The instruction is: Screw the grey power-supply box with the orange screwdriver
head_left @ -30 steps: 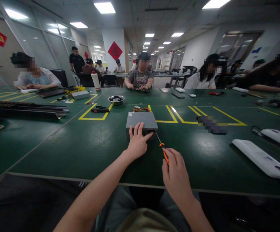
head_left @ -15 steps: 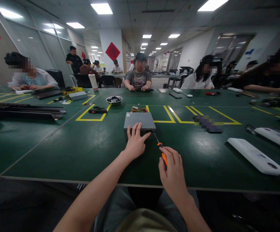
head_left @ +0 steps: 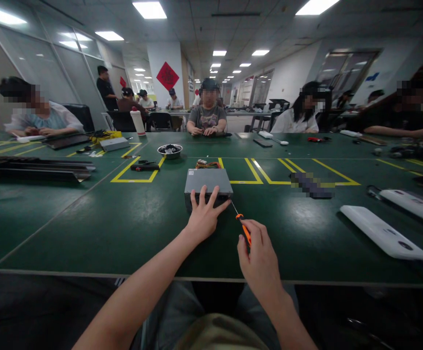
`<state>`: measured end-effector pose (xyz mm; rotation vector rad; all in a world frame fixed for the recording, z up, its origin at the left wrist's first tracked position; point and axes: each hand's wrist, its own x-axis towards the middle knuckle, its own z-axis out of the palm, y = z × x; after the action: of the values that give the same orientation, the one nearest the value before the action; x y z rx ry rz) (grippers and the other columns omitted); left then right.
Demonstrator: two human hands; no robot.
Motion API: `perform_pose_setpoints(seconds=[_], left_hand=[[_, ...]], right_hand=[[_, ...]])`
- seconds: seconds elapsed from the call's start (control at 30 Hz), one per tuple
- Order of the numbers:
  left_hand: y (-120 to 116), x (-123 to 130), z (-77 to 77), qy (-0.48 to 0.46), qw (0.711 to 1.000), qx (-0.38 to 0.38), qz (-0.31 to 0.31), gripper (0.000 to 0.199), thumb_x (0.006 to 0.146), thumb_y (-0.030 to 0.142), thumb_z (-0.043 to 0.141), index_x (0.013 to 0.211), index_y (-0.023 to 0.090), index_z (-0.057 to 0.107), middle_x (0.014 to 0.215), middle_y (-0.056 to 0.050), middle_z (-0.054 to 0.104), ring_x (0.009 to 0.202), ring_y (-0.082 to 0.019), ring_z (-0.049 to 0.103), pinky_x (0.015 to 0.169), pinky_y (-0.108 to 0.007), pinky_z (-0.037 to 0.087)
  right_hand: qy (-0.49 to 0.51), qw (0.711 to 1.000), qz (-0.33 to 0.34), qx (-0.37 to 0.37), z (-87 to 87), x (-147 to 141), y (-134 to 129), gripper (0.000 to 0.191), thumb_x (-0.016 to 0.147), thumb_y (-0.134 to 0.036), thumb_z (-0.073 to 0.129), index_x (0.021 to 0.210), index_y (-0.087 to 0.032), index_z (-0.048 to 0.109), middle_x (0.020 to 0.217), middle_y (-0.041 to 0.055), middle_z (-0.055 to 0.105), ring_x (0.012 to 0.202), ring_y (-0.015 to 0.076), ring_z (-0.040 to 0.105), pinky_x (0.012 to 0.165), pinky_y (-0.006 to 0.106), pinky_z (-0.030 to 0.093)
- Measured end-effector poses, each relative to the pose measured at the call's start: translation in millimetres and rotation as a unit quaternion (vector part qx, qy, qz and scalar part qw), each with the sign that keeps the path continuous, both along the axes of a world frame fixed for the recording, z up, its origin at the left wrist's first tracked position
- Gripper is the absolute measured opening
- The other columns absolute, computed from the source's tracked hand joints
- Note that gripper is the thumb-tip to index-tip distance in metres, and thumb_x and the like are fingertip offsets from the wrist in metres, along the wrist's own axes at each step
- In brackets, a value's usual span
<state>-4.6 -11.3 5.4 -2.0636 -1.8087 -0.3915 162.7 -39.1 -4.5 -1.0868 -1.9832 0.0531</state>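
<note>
A grey metal computer power supply lies on the green table in front of me, a bundle of coloured wires at its far side. My left hand presses on its near edge, fingers spread over the top and front face. In my right hand is a screwdriver with an orange and black handle. Its thin shaft slants up and left to the near right corner of the power supply, close to my left thumb. Whether the tip sits in a screw is too small to tell.
Beyond the power supply stand a metal bowl of small dark parts and a black tool. White elongated devices lie to the right, long dark metal rails to the left. Several people sit around the table.
The whole view has shifted slightly, so things appear a little further left. Both hands keep nearly the same pose on the power supply and screwdriver.
</note>
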Motion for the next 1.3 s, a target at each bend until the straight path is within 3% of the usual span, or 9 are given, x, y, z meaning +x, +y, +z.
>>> perform_pose_setpoints(seconds=[0.23,0.5,0.73,0.93,1.07,1.3], left_hand=[[1.9,2.4,-1.7,0.023,1.0,0.006,0.004,0.064,0.073,0.022,0.058,0.131,0.038,0.034,0.145,-0.005,0.018,0.129,-0.041,0.014,0.098,-0.067,0.008],[2.3,5.3,-5.4,0.013,1.0,0.015,0.011,0.064,0.073,0.022,0.058,0.131,0.037,0.035,0.146,-0.006,0.017,0.13,-0.041,0.014,0.1,-0.066,0.004],[1.6,6.7,-4.2,0.01,1.0,0.013,0.01,0.061,0.076,0.021,0.054,0.131,0.035,0.035,0.146,-0.006,0.019,0.131,-0.039,0.014,0.1,-0.066,0.004],[1.7,7.3,-4.2,0.015,1.0,0.016,0.012,0.059,0.077,0.023,0.053,0.132,0.034,0.034,0.145,-0.007,0.019,0.13,-0.039,0.015,0.1,-0.065,0.005],[1.9,6.5,-5.1,0.017,1.0,0.019,0.008,0.06,0.075,0.023,0.055,0.132,0.033,0.035,0.145,-0.008,0.019,0.13,-0.04,0.014,0.1,-0.066,0.006],[1.6,7.4,-5.3,0.016,1.0,0.02,0.012,0.062,0.075,0.023,0.055,0.132,0.034,0.035,0.145,-0.007,0.019,0.13,-0.04,0.015,0.1,-0.066,0.006]], right_hand=[[-0.012,0.998,-0.058,-0.007,3.2,-1.7,2.4,0.027,0.09,-0.028,0.033,0.104,-0.017,0.054,0.091,0.0083,0.061,0.077,0.0186,0.061,0.062,0.03,0.049],[0.004,1.0,-0.007,-0.014,4.8,-0.7,-0.1,0.025,0.085,-0.026,0.039,0.106,-0.016,0.048,0.106,0.0138,0.052,0.092,0.0221,0.058,0.069,0.034,0.051],[-0.015,0.999,-0.031,-0.008,2.1,-2.7,2.7,0.025,0.089,-0.027,0.035,0.104,-0.015,0.05,0.091,0.0104,0.06,0.078,0.0201,0.062,0.061,0.031,0.05],[-0.002,0.999,-0.015,-0.034,0.2,-2.1,1.9,0.025,0.088,-0.032,0.036,0.103,-0.016,0.049,0.094,0.0104,0.062,0.08,0.0203,0.063,0.063,0.031,0.051],[-0.014,1.0,-0.018,-0.014,3.9,-3.5,1.6,0.024,0.085,-0.03,0.039,0.101,-0.015,0.049,0.092,0.0111,0.061,0.08,0.0211,0.062,0.061,0.031,0.05],[0.047,0.996,-0.055,-0.047,3.1,-3.1,6.3,0.025,0.086,-0.035,0.039,0.095,-0.016,0.052,0.078,0.0068,0.066,0.063,0.0191,0.064,0.054,0.028,0.046]])
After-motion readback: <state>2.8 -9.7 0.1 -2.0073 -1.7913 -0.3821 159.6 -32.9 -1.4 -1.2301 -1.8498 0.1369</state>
